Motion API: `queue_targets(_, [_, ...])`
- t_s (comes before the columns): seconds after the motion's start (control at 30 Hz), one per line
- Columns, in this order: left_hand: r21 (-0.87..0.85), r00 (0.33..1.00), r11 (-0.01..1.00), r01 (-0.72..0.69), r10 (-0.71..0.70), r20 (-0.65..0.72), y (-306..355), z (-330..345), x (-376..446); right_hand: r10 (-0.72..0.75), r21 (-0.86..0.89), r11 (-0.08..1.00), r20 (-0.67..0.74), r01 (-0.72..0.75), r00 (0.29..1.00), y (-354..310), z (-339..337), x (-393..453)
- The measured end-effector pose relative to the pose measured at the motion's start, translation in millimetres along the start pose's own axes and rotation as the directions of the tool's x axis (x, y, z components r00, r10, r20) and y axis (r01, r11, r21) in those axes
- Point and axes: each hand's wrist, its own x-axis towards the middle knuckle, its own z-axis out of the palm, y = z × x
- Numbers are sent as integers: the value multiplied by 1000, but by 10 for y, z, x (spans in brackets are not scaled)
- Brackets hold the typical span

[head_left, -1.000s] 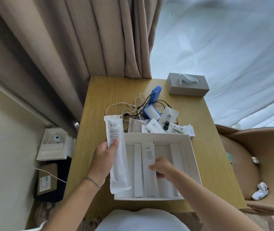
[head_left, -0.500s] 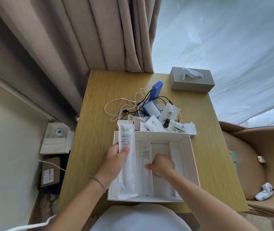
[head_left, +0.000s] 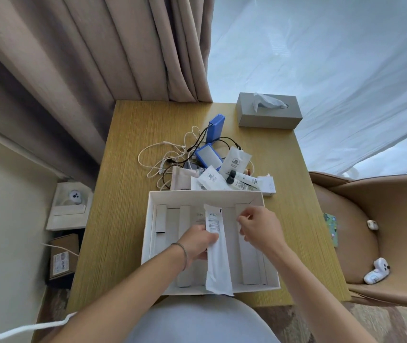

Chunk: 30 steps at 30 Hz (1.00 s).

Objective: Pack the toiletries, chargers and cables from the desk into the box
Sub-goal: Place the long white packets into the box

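The left grip (head_left: 198,240) grasps the white packet (head_left: 217,253), lying lengthwise in the box (head_left: 148,233). The right grip (head_left: 259,226) hovers beside it, fingers loosely curled, holding nothing.

An open white box (head_left: 207,195) with upright dividers sits at the wooden desk's near edge, a long white sachet (head_left: 216,253) lying lengthwise in it and overhanging the near wall, while just beyond it white and black cables (head_left: 165,157), blue chargers (head_left: 208,157) and small white toiletry tubes (head_left: 243,180) lie heaped together.
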Motion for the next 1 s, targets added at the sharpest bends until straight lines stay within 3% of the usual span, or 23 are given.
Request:
queue_targets(0.23, [160,980,987,19,13,-198,-78,247,434,-19,76,997,-3,19,1000,111,-80,-96])
queue_targets(0.4, [304,966,952,27,53,-251,-92,352,568,-26,125,992,11,25,1000,173,-137,-144])
queue_targets(0.7, [679,925,734,17,247,-290,-143,418,738,-41,196,980,0,40,999,192,-224,-64])
queue_targets(1.0, [869,908,490,-70,392,-148,-18,317,518,-119,287,949,-55,130,991,39,-399,273])
